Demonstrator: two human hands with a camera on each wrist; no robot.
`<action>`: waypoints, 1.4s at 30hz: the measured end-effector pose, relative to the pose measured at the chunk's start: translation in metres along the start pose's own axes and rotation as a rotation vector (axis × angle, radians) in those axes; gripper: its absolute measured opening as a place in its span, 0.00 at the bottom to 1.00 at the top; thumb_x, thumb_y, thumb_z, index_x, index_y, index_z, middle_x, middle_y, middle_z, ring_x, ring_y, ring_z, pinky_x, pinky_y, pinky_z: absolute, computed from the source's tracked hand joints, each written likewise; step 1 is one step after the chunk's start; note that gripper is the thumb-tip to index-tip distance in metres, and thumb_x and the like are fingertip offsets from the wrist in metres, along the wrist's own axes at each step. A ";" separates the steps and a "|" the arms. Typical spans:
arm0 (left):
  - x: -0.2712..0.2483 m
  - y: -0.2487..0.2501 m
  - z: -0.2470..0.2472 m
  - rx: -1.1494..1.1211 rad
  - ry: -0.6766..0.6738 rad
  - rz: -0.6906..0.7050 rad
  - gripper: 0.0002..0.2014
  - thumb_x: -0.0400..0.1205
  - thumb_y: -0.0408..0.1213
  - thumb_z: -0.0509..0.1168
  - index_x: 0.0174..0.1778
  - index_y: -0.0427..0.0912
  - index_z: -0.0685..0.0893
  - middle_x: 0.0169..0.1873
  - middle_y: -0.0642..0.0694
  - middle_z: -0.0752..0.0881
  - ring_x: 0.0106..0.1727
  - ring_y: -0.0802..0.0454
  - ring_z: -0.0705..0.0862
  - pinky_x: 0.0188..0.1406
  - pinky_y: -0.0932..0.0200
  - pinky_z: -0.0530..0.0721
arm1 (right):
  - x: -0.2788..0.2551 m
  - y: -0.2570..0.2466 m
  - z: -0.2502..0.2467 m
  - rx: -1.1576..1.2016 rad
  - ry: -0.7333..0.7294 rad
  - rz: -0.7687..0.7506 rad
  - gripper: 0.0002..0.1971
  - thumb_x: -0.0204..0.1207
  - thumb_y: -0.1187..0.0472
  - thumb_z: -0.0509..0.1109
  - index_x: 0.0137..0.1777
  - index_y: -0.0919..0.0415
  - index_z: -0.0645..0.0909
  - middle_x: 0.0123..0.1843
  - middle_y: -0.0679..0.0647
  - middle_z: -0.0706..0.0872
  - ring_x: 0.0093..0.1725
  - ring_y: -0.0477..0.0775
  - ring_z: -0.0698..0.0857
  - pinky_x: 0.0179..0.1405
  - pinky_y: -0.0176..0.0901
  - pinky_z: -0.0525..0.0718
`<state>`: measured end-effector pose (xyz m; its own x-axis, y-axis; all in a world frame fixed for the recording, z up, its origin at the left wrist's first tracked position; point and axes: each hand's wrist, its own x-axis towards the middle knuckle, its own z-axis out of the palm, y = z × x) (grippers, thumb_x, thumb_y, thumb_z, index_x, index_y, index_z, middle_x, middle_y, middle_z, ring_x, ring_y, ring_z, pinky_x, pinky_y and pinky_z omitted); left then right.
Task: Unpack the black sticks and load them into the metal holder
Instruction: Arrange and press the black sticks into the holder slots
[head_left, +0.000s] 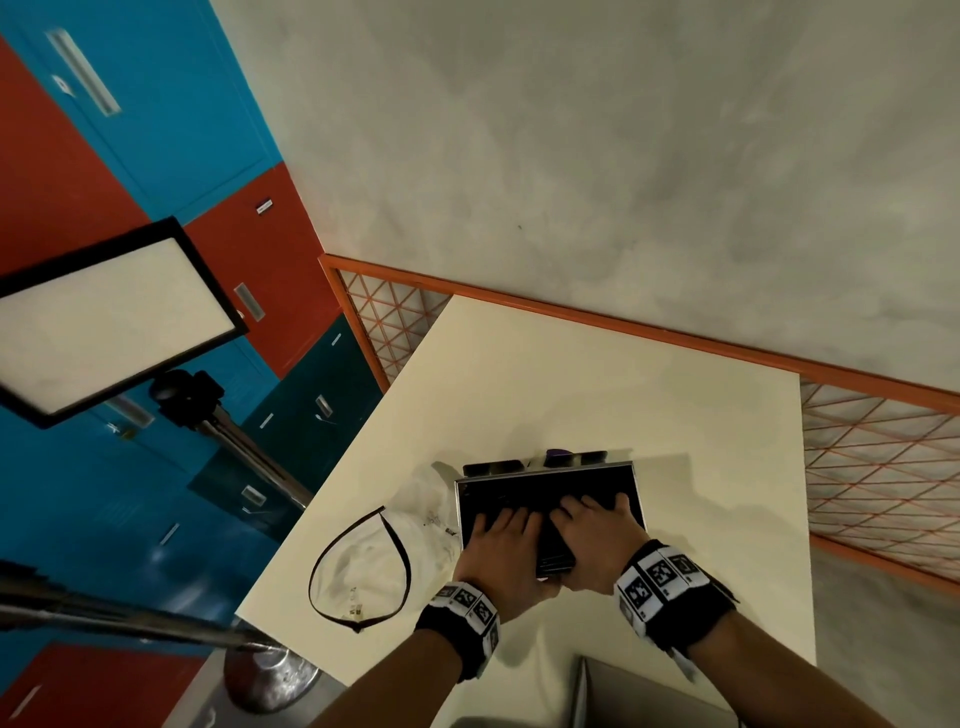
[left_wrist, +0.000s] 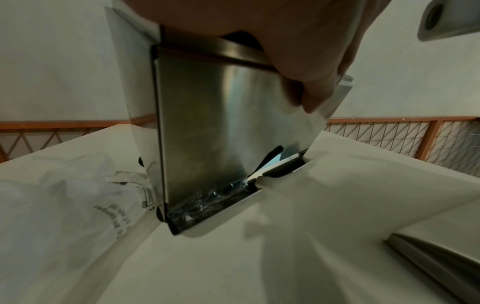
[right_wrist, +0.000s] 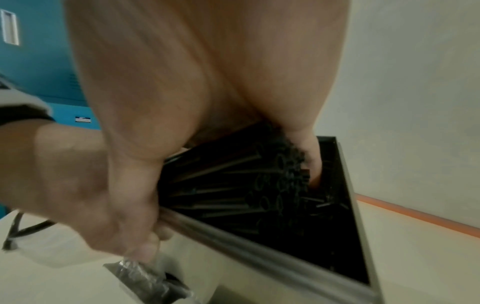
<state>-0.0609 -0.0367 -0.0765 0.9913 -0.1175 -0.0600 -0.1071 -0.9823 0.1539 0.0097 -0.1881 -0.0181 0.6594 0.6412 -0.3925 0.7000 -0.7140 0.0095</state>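
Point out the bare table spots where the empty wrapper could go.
Bare: the far stretch of the table between the metal holder and the orange rail, and the strip right of the holder. Crowded: left of it, under the clear bag.

Little can be read. In the left wrist view the clear bag (left_wrist: 64, 205) on the desk carries a printed block of small black type running sideways; the fragments "of" and "danger" show, the rest is too creased to make out. Beside it a barcode-like label (left_wrist: 148, 195) has no legible digits. The wristbands (head_left: 657, 577) bear black-and-white square marker patterns, not letters. Small labels on the lockers (head_left: 264, 206) are too small to read.
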 end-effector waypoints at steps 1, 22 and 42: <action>-0.001 0.001 0.000 -0.007 0.006 0.001 0.33 0.70 0.69 0.61 0.64 0.50 0.76 0.59 0.52 0.83 0.62 0.47 0.81 0.63 0.42 0.75 | 0.000 0.002 -0.002 0.027 -0.013 -0.001 0.39 0.65 0.31 0.69 0.71 0.53 0.72 0.71 0.51 0.72 0.71 0.56 0.72 0.65 0.65 0.68; 0.000 -0.002 0.002 -0.079 0.024 0.013 0.28 0.72 0.63 0.62 0.64 0.51 0.75 0.60 0.53 0.86 0.64 0.48 0.82 0.65 0.45 0.77 | 0.007 0.003 0.001 -0.029 -0.089 0.021 0.36 0.64 0.36 0.70 0.70 0.53 0.72 0.69 0.51 0.77 0.70 0.57 0.73 0.66 0.63 0.68; 0.025 -0.011 -0.012 -0.040 -0.148 -0.054 0.39 0.69 0.66 0.68 0.72 0.51 0.70 0.68 0.46 0.80 0.68 0.41 0.79 0.68 0.40 0.76 | 0.024 0.021 0.006 0.075 -0.017 -0.028 0.40 0.64 0.33 0.69 0.74 0.53 0.69 0.70 0.52 0.79 0.70 0.58 0.77 0.69 0.55 0.75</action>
<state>-0.0337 -0.0274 -0.0679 0.9729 -0.0875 -0.2138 -0.0475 -0.9815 0.1856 0.0387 -0.1889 -0.0330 0.6347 0.6565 -0.4076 0.6949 -0.7156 -0.0707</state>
